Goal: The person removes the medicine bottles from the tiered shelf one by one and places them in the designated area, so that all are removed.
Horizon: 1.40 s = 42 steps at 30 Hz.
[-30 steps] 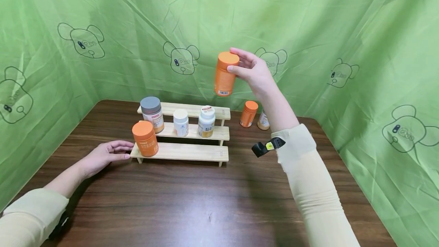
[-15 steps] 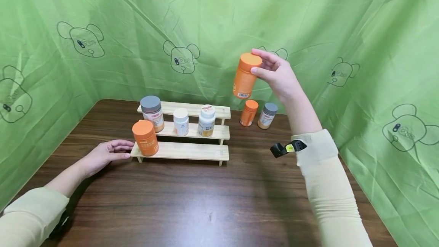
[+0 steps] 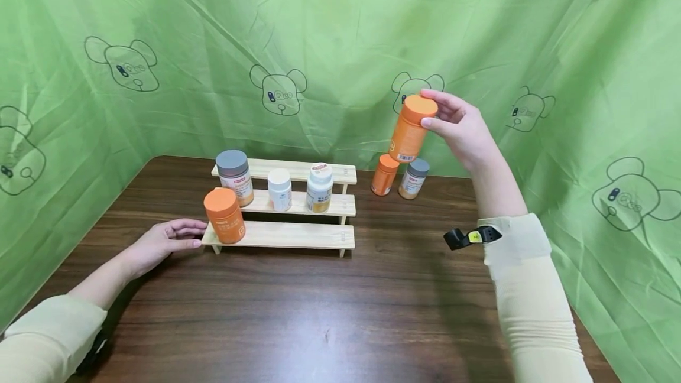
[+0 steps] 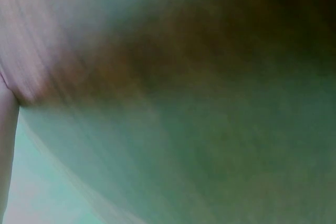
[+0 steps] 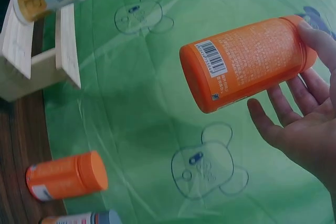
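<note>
My right hand [image 3: 464, 133] pinches an orange pill bottle [image 3: 408, 135] near its lid, thumb in front and a finger behind, holding it tilted in the air above the table's back right. In the right wrist view, the bottle's barcode [image 5: 211, 57] faces the camera. My left hand [image 3: 159, 245] rests on the table with its fingertips against the left end of a three-step wooden rack [image 3: 298, 235]. On the lowest step, close to that hand, stands an orange jar [image 3: 225, 216]. The left wrist view is blurred and shows only a sliver of skin at its left edge.
A grey-lidded jar [image 3: 234, 177] and two white bottles, one small [image 3: 279, 190] and one larger [image 3: 320, 188], stand on the middle step. Right of the rack are a small orange bottle [image 3: 384, 176] and a grey-lidded bottle [image 3: 412, 179]. Green cloth [image 3: 330, 28] surrounds the table.
My right hand has carried the orange pill bottle rightward, away from above the rack, and lately a little lower. The left hand has stayed at the rack's end.
</note>
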Tool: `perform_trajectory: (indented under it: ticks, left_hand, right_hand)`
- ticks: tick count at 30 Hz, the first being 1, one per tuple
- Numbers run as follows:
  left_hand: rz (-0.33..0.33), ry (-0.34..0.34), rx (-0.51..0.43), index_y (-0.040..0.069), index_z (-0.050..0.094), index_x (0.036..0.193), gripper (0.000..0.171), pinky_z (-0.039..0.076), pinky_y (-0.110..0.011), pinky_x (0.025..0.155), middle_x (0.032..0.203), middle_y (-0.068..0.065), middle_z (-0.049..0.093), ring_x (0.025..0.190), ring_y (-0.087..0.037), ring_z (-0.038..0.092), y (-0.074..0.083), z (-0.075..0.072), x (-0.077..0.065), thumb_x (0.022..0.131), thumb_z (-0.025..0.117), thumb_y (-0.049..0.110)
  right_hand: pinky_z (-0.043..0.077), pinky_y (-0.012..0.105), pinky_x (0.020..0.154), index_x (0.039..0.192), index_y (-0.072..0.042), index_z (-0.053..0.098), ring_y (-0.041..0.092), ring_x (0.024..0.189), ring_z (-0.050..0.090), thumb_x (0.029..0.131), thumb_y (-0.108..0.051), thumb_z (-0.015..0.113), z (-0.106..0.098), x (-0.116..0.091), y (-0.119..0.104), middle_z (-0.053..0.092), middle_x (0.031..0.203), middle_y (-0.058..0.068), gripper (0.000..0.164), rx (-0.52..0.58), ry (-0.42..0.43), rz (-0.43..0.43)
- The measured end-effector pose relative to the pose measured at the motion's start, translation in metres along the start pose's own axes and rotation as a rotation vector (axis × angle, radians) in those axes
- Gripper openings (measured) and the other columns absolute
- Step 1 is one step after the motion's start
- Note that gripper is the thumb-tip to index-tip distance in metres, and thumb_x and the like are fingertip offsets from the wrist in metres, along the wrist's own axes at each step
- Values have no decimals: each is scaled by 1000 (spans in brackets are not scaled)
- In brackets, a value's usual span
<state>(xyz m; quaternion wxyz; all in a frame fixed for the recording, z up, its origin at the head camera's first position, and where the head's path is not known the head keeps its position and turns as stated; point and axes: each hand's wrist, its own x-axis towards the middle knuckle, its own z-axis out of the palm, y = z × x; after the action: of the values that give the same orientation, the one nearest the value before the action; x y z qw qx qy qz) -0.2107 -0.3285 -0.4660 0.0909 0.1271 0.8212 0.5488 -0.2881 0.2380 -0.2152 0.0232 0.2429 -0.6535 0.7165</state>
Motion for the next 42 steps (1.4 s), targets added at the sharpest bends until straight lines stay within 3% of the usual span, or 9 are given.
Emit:
perform_trajectory:
  ticks: [8,17,24,35,42]
  left_hand:
    - [8,-11,-18,-2,52,126,43,48,-16,80,111,14,66,102,4,59,-3,-1,1,88,67,12]
    - [3,-8,-29,-1,52,126,42,49,-16,80,111,15,66,102,5,58,-2,-1,2,88,66,12]
    - [-4,-10,-19,-2,52,126,43,48,-16,80,111,15,66,102,5,58,-1,0,1,88,67,13]
    - [-5,-11,-21,-2,52,126,43,48,-15,79,111,16,65,103,5,58,-1,-1,1,88,67,13]
    - [-3,-13,-26,-3,52,126,43,49,-16,79,110,16,66,102,4,59,-1,-1,1,88,67,13]
  right_hand:
    - [50,25,88,129,0,54,18,105,59,84,15,59,-30,-12,9,64,117,8,48,50,17,-15]
    - [51,25,86,132,1,51,17,105,58,84,14,60,-61,-27,20,63,117,7,51,102,107,25]
    - [52,23,84,133,-2,52,15,103,60,83,13,62,-82,-37,36,64,114,4,53,68,163,64]
    - [49,16,82,133,-5,52,8,100,60,81,4,70,-105,-46,67,65,109,-4,56,-101,324,102]
    - [47,14,82,136,-2,48,6,100,58,81,6,69,-115,-51,91,65,107,-7,60,-105,398,121]
